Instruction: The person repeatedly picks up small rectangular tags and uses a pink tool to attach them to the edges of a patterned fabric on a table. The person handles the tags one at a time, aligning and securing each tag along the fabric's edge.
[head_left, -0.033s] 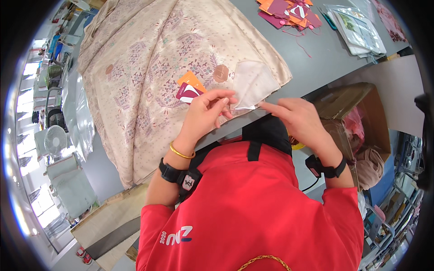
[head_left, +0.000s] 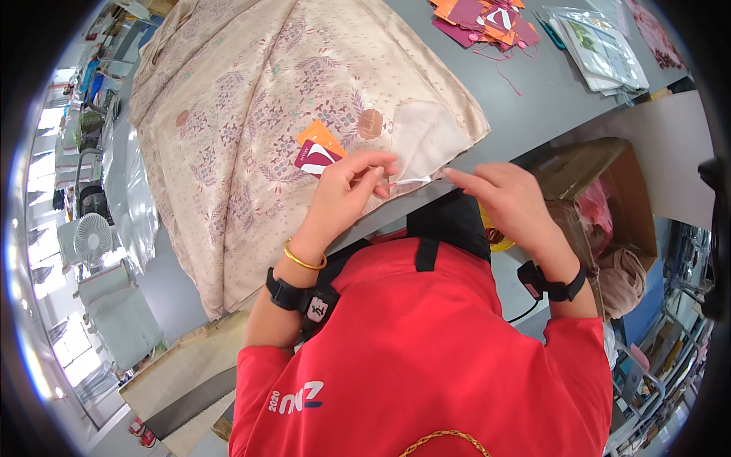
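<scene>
A cream patterned cloth (head_left: 259, 99) lies folded on the grey table, with its pale corner panel (head_left: 426, 137) turned toward me. At that panel's near edge a small white strip (head_left: 413, 180) shows. My left hand (head_left: 354, 179) is closed in a pinch just left of the strip; a thin pinkish line shows by its fingertips. Beside its knuckles lie a maroon tag (head_left: 316, 158) and an orange tag (head_left: 323, 137) on the cloth. My right hand (head_left: 506, 194) has its forefinger pointing at the cloth corner, its other fingers curled. What its fingertips hold, if anything, is too small to see.
Several maroon and orange tags with pink strings (head_left: 491, 21) are piled at the far right of the table. Near them are clear plastic packets (head_left: 601, 53). An open cardboard box (head_left: 628, 190) holding cloth stands right of the table. A white fan (head_left: 93, 236) is at left.
My right hand has shifted slightly right, away from the white strip. The pinkish line by my left fingertips shows more clearly. The left hand has hardly moved.
</scene>
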The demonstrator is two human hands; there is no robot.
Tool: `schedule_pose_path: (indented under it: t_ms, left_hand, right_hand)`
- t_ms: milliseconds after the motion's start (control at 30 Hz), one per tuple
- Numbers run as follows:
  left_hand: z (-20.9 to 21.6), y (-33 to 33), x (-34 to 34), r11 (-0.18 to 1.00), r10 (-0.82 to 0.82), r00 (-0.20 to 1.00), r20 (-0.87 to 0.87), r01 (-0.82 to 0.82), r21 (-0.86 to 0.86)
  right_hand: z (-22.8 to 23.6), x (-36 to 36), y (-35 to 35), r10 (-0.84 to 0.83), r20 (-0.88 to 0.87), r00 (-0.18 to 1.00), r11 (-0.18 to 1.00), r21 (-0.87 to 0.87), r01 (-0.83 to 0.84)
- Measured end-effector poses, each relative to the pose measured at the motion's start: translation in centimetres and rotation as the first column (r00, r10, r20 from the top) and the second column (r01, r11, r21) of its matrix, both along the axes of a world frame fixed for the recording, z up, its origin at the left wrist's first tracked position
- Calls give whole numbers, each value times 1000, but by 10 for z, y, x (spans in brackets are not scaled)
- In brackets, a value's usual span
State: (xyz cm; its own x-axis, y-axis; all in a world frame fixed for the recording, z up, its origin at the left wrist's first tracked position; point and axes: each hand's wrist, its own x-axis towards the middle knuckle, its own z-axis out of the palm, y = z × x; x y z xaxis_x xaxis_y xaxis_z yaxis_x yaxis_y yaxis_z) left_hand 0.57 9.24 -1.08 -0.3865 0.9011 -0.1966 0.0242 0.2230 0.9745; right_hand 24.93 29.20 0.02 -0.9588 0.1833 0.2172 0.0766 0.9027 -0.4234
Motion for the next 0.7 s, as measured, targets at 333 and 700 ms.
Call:
schedule_pose_path:
  t_ms: [333, 700]
  left_hand:
    - [9, 11, 22, 985, -164, 687, -708, 158, -75]
    - [-5, 15, 13, 994, -108, 816, -567, 95, -53]
  right_hand:
    - [3, 18, 1, -203, -151, 967, 940, 247, 236]
    - [-3, -10, 6, -335, -206, 919, 915, 163, 370]
